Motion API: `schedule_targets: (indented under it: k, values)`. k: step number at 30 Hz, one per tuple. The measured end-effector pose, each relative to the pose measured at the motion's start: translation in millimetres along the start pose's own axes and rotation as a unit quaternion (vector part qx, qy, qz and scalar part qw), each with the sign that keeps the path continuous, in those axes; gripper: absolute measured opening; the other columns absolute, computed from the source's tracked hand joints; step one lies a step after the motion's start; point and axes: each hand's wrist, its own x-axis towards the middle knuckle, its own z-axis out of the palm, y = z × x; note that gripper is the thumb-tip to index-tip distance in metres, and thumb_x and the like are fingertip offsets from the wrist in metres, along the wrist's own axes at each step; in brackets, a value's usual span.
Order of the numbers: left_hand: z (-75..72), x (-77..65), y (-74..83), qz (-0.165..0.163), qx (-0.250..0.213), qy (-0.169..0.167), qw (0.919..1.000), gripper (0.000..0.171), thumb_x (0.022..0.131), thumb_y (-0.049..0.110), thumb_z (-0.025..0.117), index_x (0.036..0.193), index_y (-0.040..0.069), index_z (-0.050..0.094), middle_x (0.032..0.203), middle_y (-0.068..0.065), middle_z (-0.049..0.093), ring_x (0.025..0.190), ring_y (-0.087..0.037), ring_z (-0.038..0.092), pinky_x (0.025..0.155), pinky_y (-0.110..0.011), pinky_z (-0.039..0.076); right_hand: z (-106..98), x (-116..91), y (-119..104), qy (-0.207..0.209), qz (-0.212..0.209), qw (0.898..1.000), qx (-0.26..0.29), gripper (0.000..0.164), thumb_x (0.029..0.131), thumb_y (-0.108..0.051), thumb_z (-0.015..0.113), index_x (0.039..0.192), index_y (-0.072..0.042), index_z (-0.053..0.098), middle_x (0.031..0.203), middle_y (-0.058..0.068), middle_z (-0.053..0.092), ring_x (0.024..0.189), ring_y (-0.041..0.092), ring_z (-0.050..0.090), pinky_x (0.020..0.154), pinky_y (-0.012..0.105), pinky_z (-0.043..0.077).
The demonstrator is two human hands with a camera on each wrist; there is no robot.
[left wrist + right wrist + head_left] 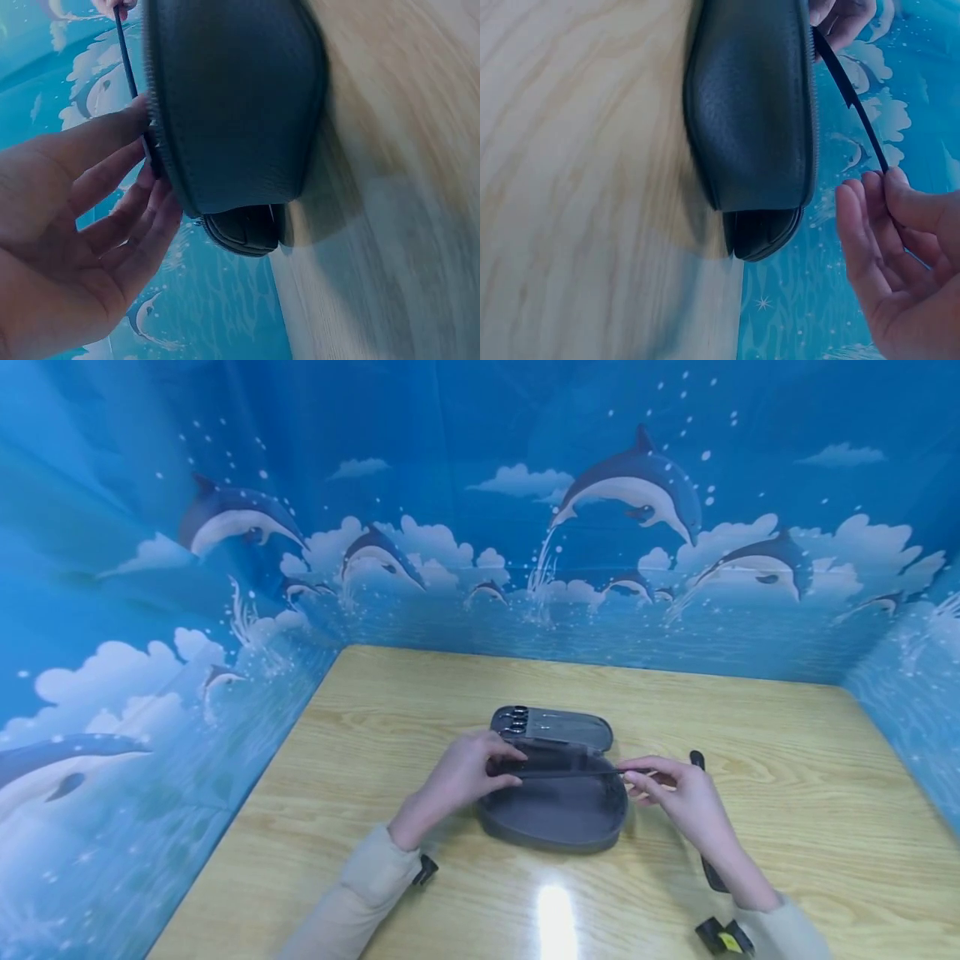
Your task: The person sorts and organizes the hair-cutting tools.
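Note:
A dark grey zippered case (pixel 555 814) stands on the table with its top open. Across its opening lies a thin black tail comb (pixel 577 773), wider toward the left and narrow toward the right. My left hand (pixel 480 768) holds the comb's wide end at the case's left rim. At the right rim, the thumb and fingers of my right hand (pixel 671 789) pinch the narrow tail. In the right wrist view the comb (pixel 866 124) slants between both hands above the zipper edge. The case's inside is partly hidden under the comb.
Behind the case is a smaller open scissors case (pixel 573 727) with several finger rings showing at its left. A long black object (pixel 712 868) lies on the wooden table (pixel 360 727), partly behind my right forearm. Dolphin-printed sheets (pixel 450 460) enclose the back and sides.

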Motion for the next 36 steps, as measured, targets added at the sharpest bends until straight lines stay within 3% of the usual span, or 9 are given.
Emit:
schedule_targets:
  k: [5,11,18,24,30,36]
  values:
    - [5.0,0.4,-1.6,0.009,0.049,-0.024,0.9985,0.033,0.085,0.029,0.083,0.115,0.019,0.075,0.107,0.001,0.073,0.093,-0.015,0.067,0.083,-0.032,0.056,5,-1,4,0.017,-0.03,0.996,-0.079,0.012,0.092,-0.013,0.075,0.103,-0.014,0.079,0.1,0.007,0.076,0.075,0.018,0.073,0.058,0.025,0.059]
    - [8.8,0.8,-3.0,0.027,0.079,-0.039,0.9958,0.032,0.083,0.025,0.084,0.112,0.015,0.076,0.108,0.0,0.073,0.098,-0.017,0.068,0.09,-0.034,0.056,10,-2,7,0.041,-0.083,0.985,-0.149,0.01,0.086,-0.019,0.081,0.095,-0.023,0.082,0.092,-0.005,0.076,0.076,0.018,0.071,0.057,0.021,0.052]
    - [13.6,-0.8,1.0,0.038,0.158,-0.051,0.9854,0.032,0.081,0.022,0.086,0.11,0.015,0.075,0.109,-0.001,0.072,0.097,-0.017,0.067,0.086,-0.03,0.057,17,-1,10,0.035,-0.099,0.981,-0.164,0.009,0.083,-0.02,0.084,0.092,-0.022,0.083,0.086,-0.009,0.073,0.072,0.011,0.068,0.057,0.021,0.05]
    - [19.0,0.6,5.0,0.061,0.216,-0.037,0.9739,0.034,0.077,0.02,0.089,0.108,0.016,0.075,0.107,-0.002,0.073,0.096,-0.018,0.067,0.086,-0.031,0.056,24,1,13,0.03,-0.09,0.98,-0.177,0.011,0.081,-0.019,0.085,0.091,-0.02,0.083,0.081,-0.01,0.067,0.066,0.004,0.059,0.053,0.021,0.046]
    - [21.9,2.6,7.5,0.059,0.23,-0.035,0.9708,0.033,0.077,0.023,0.089,0.106,0.015,0.076,0.102,0.0,0.073,0.091,-0.017,0.068,0.081,-0.031,0.055,27,3,15,0.026,-0.068,0.979,-0.192,0.012,0.079,-0.023,0.087,0.09,-0.021,0.083,0.077,-0.01,0.058,0.061,0.002,0.049,0.049,0.022,0.041]
    - [20.6,11.8,24.3,0.046,0.196,-0.053,0.978,0.028,0.086,0.033,0.081,0.11,0.019,0.076,0.102,0.003,0.071,0.09,-0.013,0.068,0.076,-0.028,0.057,26,4,18,0.027,-0.068,0.977,-0.198,0.013,0.077,-0.024,0.089,0.089,-0.022,0.084,0.075,-0.01,0.058,0.06,0.002,0.049,0.049,0.021,0.041]
